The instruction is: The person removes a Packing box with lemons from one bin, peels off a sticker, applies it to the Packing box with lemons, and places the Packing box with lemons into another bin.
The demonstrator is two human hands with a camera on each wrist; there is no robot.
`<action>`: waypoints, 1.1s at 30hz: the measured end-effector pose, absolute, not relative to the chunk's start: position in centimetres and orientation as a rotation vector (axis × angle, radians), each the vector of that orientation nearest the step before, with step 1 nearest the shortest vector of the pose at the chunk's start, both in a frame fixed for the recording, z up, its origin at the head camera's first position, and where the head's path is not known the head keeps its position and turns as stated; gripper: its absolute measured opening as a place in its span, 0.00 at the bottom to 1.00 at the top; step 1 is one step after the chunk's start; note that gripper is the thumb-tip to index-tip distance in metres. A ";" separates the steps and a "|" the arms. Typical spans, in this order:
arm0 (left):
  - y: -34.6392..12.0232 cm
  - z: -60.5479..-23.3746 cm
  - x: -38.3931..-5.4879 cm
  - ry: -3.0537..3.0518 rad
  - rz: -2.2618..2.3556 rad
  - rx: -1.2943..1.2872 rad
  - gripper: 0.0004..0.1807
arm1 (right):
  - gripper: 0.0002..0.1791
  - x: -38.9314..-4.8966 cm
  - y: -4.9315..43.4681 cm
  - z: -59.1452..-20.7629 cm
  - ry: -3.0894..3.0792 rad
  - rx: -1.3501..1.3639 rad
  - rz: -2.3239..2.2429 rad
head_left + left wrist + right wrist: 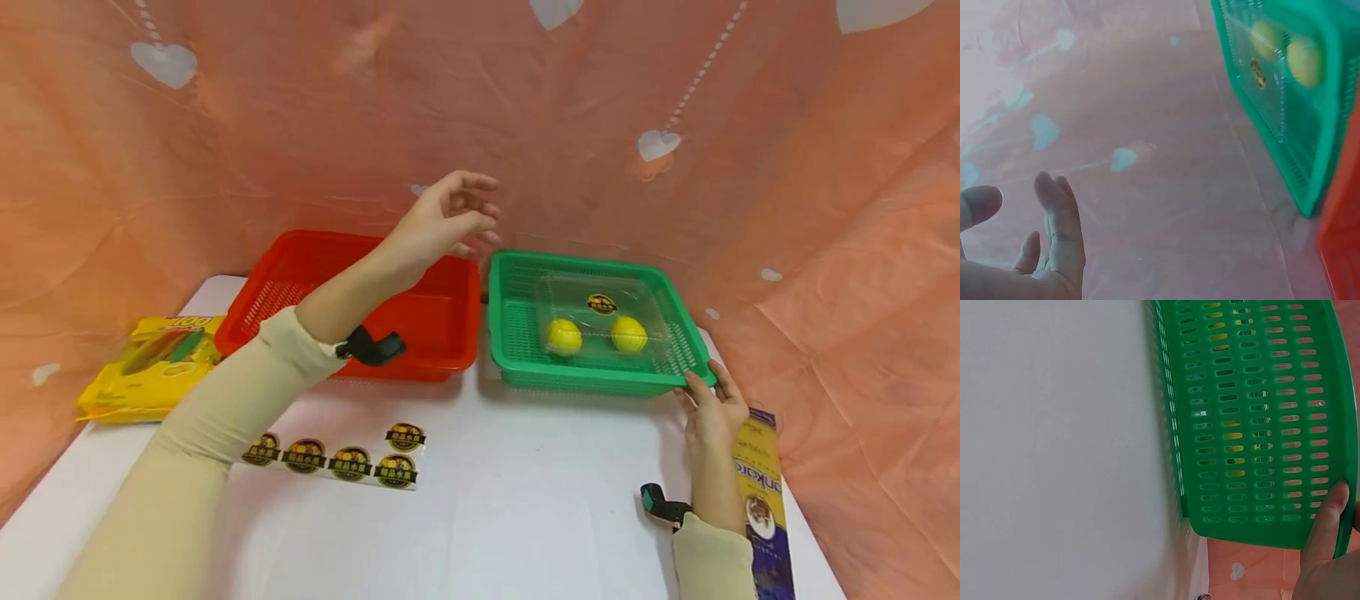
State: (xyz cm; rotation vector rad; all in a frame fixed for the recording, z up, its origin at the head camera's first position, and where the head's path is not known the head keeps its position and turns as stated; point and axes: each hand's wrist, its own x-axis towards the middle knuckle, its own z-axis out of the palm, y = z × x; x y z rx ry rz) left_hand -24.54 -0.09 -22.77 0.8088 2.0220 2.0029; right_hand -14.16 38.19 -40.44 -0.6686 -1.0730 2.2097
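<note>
In the head view my left hand (450,218) is raised in the air above the gap between the two baskets, its fingers loosely bent with nothing in them. My right hand (712,408) grips the near right corner of the green basket (577,379), thumb on the outer wall and fingers over the rim, as the right wrist view also shows. Inside that basket lies a clear plastic box (600,287) with a round black and gold sticker (602,304) on its lid. Two yellow balls (628,334) show through the clear plastic.
Left of the green basket stands a red basket (442,367). A sheet of round stickers (350,463) lies on the white table (517,500). A yellow package (142,371) sits at the left edge, a purple and yellow packet (761,500) at the right. An orange curtain hangs behind.
</note>
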 end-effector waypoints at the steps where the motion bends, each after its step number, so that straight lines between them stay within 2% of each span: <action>1: -0.8 -23.0 -23.9 2.021 2.011 0.825 0.22 | 0.24 -14.1 38.3 -40.4 -1.066 -0.672 2.216; 8: -4.5 -25.5 -19.8 2.316 1.903 1.115 0.13 | 0.24 -14.1 39.3 -40.2 -1.022 -0.676 2.228; 13: -6.0 -28.8 -18.0 2.940 1.329 1.253 0.10 | 0.23 -13.8 39.7 -40.2 -1.014 -0.692 2.226; 15: -6.3 -30.2 -17.5 3.093 0.996 1.233 0.16 | 0.22 -13.7 39.8 -40.2 -1.000 -0.695 2.230; 18: -6.2 -32.2 -16.6 3.142 0.539 1.101 0.29 | 0.22 -13.7 40.1 -40.2 -1.000 -0.688 2.227; 22: -5.4 -34.5 -15.7 3.084 0.203 0.942 0.43 | 0.21 -13.4 40.2 -40.1 -1.018 -0.676 2.222; 28: -4.3 -36.4 -15.1 3.113 0.080 0.839 0.50 | 0.26 -12.8 40.4 -39.7 -1.322 -0.785 2.104; 33: -4.1 -36.9 -14.9 3.107 0.060 0.771 0.52 | 0.34 -12.3 39.1 -39.3 -1.843 -0.842 1.504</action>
